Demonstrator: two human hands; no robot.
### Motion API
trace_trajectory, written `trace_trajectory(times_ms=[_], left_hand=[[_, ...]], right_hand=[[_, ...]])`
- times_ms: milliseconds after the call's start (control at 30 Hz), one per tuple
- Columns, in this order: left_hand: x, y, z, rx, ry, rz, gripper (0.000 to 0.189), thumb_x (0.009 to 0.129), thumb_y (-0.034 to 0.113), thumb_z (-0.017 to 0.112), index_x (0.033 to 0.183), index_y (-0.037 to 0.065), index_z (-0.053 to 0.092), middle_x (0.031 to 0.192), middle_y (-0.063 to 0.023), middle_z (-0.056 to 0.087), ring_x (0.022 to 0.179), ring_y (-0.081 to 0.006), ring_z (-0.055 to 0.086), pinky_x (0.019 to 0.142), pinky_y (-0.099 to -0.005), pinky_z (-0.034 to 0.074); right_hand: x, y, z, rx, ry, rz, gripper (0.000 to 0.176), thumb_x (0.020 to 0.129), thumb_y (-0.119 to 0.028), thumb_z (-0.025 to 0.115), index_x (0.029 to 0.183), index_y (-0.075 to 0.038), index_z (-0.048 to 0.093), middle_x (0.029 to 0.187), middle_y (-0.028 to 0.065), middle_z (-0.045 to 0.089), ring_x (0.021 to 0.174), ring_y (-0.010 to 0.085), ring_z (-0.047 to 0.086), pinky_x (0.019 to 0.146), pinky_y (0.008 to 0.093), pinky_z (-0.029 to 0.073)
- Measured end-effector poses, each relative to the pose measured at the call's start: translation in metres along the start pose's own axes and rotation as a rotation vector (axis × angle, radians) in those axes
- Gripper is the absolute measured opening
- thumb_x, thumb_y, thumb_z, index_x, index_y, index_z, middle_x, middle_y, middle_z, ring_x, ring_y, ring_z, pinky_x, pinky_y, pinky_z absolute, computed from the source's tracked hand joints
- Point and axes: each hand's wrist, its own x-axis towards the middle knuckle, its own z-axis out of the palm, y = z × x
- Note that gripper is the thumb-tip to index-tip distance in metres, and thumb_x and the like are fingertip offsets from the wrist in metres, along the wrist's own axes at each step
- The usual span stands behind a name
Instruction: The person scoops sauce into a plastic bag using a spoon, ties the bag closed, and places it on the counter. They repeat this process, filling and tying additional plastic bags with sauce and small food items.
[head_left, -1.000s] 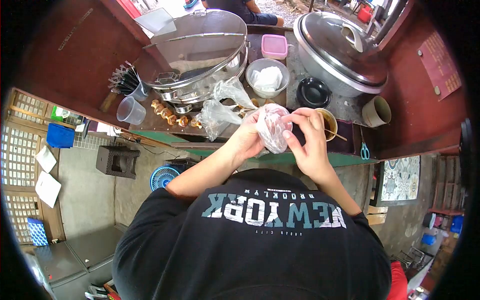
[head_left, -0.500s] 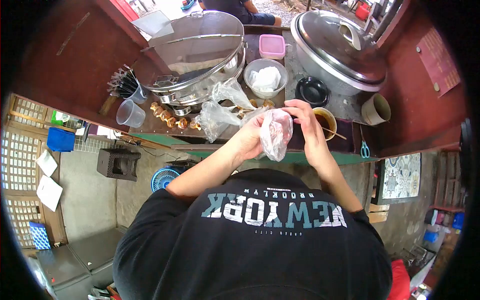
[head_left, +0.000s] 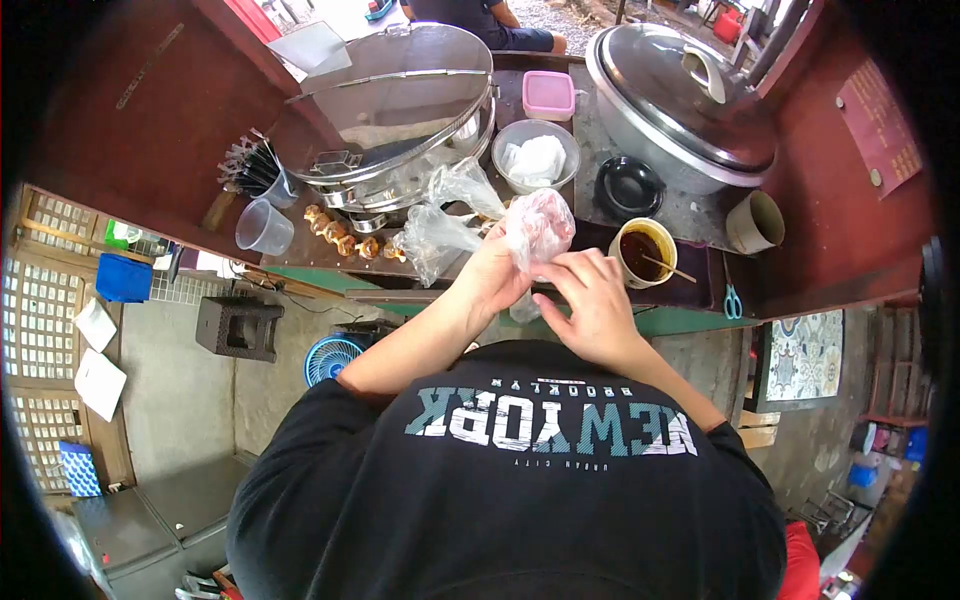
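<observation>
My left hand is closed around a clear plastic bag with something pinkish inside. The bag's full end points away from me, and its loose end hangs below my fingers. At the bag's lower right side, my right hand has its fingers bent in and pressed together at the plastic. More clear plastic bags lie on the counter just left of my left hand. To the right of my right hand stands a tub of dark brown sauce with a wooden stick in it.
Skewered browned food lies along the counter's front. Behind it stands a lidded steel pan; a large lidded pot is at right. Around them are a bowl with white plastic, a black bowl, a clear cup and scissors.
The bag has turned so its full end now points away from me and sits farther forward. My right hand has dropped from above the bag to its lower end.
</observation>
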Motion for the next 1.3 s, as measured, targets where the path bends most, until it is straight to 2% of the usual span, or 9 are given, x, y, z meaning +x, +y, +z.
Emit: trace_trajectory(times_ms=[100, 267, 433, 767, 867, 1000, 1067, 1200, 1300], left_hand=[[0.005, -0.002, -0.006, 0.012, 0.045, 0.036, 0.033, 0.085, 0.010, 0.063, 0.117, 0.005, 0.054, 0.108, -0.0076, 0.062, 0.097, -0.0202, 0.062, 0.086, -0.0350, 0.052], [0.007, -0.004, -0.012, 0.071, -0.180, 0.029, 0.036, 0.082, 0.010, 0.067, 0.116, 0.006, 0.055, 0.107, -0.0066, 0.062, 0.096, -0.0193, 0.062, 0.085, -0.0341, 0.052], [0.005, -0.018, -0.009, 0.260, -0.253, -0.017, 0.043, 0.077, 0.009, 0.073, 0.116, 0.006, 0.056, 0.107, -0.0038, 0.062, 0.097, -0.0143, 0.060, 0.083, -0.0292, 0.051], [0.021, -0.034, -0.022, 0.185, -0.157, -0.174, 0.045, 0.078, 0.014, 0.074, 0.118, 0.006, 0.054, 0.110, -0.0057, 0.060, 0.098, -0.0155, 0.059, 0.087, -0.0306, 0.050], [0.030, -0.042, -0.029, 0.038, -0.194, -0.206, 0.045, 0.080, 0.019, 0.071, 0.119, 0.006, 0.053, 0.110, -0.0068, 0.060, 0.099, -0.0173, 0.060, 0.088, -0.0318, 0.050], [0.049, -0.052, -0.045, -0.122, -0.256, -0.267, 0.051, 0.079, 0.029, 0.071, 0.121, 0.006, 0.052, 0.115, -0.0078, 0.058, 0.106, -0.0220, 0.057, 0.094, -0.0354, 0.048], [0.061, -0.055, -0.049, -0.267, -0.063, -0.329, 0.027, 0.090, 0.022, 0.056, 0.108, 0.004, 0.062, 0.106, -0.0118, 0.063, 0.098, -0.0257, 0.060, 0.091, -0.0375, 0.049], [0.067, -0.064, -0.066, -0.190, -0.103, -0.278, 0.038, 0.085, 0.026, 0.063, 0.117, 0.005, 0.056, 0.114, -0.0093, 0.059, 0.106, -0.0250, 0.056, 0.097, -0.0382, 0.045], [0.072, -0.076, -0.077, -0.119, -0.199, -0.281, 0.045, 0.083, 0.028, 0.066, 0.120, 0.005, 0.053, 0.116, -0.0075, 0.058, 0.107, -0.0248, 0.056, 0.097, -0.0395, 0.045]], right_hand=[[-0.004, 0.007, 0.008, 0.197, -0.146, -0.024, 0.024, 0.075, -0.013, 0.067, 0.098, -0.008, 0.063, 0.097, 0.0090, 0.060, 0.087, 0.0271, 0.058, 0.077, 0.0363, 0.042], [0.008, 0.011, -0.014, 0.210, 0.245, 0.086, 0.016, 0.076, -0.004, 0.064, 0.092, -0.004, 0.063, 0.093, 0.0103, 0.062, 0.083, 0.0302, 0.059, 0.075, 0.0398, 0.047], [0.013, 0.022, -0.009, -0.126, -0.042, 0.017, 0.017, 0.072, -0.009, 0.063, 0.089, -0.004, 0.064, 0.094, 0.0085, 0.063, 0.094, 0.0251, 0.055, 0.079, 0.0391, 0.041], [-0.006, 0.030, 0.002, -0.098, -0.011, 0.113, 0.017, 0.073, -0.004, 0.061, 0.090, -0.002, 0.062, 0.101, 0.0097, 0.063, 0.103, 0.0249, 0.053, 0.088, 0.0405, 0.035], [-0.013, 0.040, -0.007, 0.156, 0.169, 0.238, 0.019, 0.076, -0.002, 0.058, 0.095, -0.007, 0.060, 0.099, 0.0084, 0.063, 0.098, 0.0275, 0.055, 0.086, 0.0412, 0.038], [-0.043, 0.057, -0.025, 0.163, 0.664, 0.342, 0.024, 0.077, 0.001, 0.062, 0.100, -0.005, 0.057, 0.099, 0.0086, 0.055, 0.093, 0.0222, 0.052, 0.081, 0.0324, 0.040], [-0.066, 0.071, -0.022, 0.267, 0.927, 0.603, 0.037, 0.078, -0.002, 0.065, 0.112, -0.004, 0.050, 0.104, 0.0069, 0.047, 0.093, 0.0166, 0.046, 0.080, 0.0301, 0.039], [-0.110, 0.119, -0.010, 0.346, 1.016, 0.940, 0.049, 0.080, -0.012, 0.070, 0.122, -0.002, 0.046, 0.103, 0.0046, 0.047, 0.089, 0.0111, 0.045, 0.077, 0.0253, 0.039], [-0.118, 0.137, -0.005, 0.821, 0.739, 1.104, 0.042, 0.083, -0.015, 0.068, 0.120, 0.000, 0.053, 0.094, 0.0027, 0.056, 0.081, 0.0086, 0.049, 0.071, 0.0231, 0.041]])
